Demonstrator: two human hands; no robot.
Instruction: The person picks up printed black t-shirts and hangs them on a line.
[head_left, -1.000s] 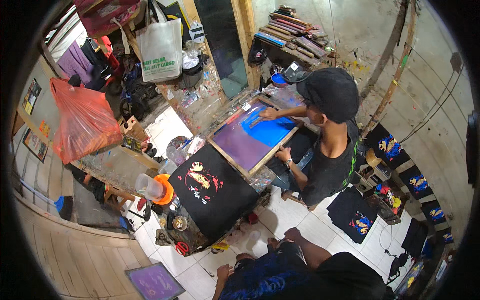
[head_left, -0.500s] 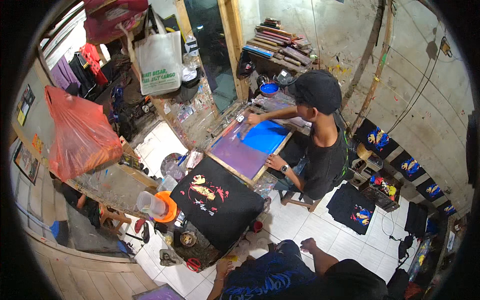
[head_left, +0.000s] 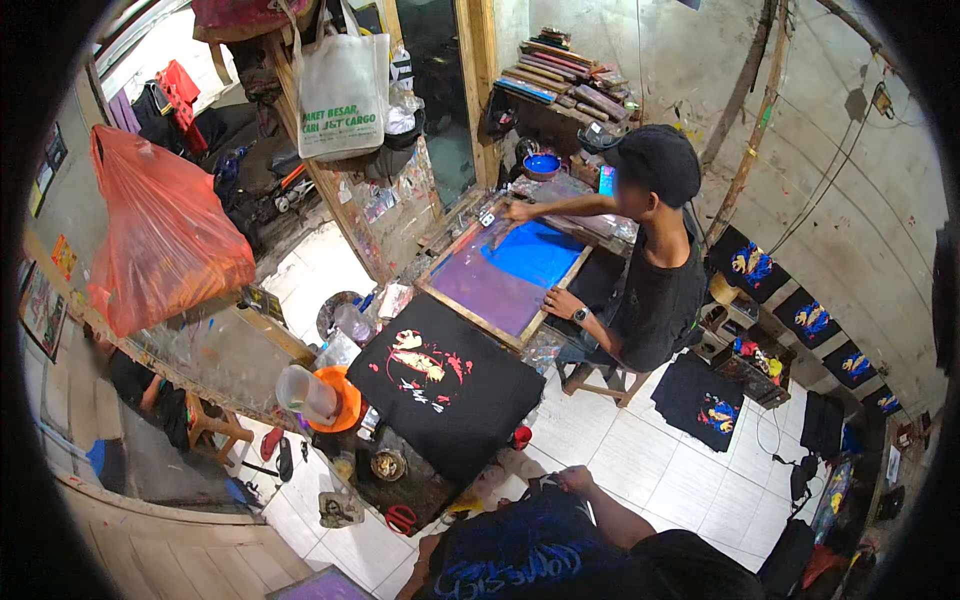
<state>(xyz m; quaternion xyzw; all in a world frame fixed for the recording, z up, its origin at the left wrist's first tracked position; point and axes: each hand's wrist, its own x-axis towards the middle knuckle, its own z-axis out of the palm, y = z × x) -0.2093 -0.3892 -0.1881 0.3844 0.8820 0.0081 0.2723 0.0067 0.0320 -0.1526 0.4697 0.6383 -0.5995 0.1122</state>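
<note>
A lane of bare white floor tiles (head_left: 600,452) runs between the wooden stool (head_left: 628,388), one o'clock from the wearer's right hand (head_left: 575,480), and black T-shirts (head_left: 678,388) piled at two. A seated co-worker (head_left: 660,285) fills the space above the stool; the co-worker's forearm (head_left: 575,206) bars the air at twelve. A red cup (head_left: 522,437) and draped black cloth (head_left: 475,405) crowd the bench (head_left: 432,490) side at ten, a hanging orange plastic bag (head_left: 170,245) beyond.

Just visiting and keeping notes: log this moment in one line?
co-worker's left hand: at screen edge; screen: part blue, part purple; printed cloth: beside screen
</note>
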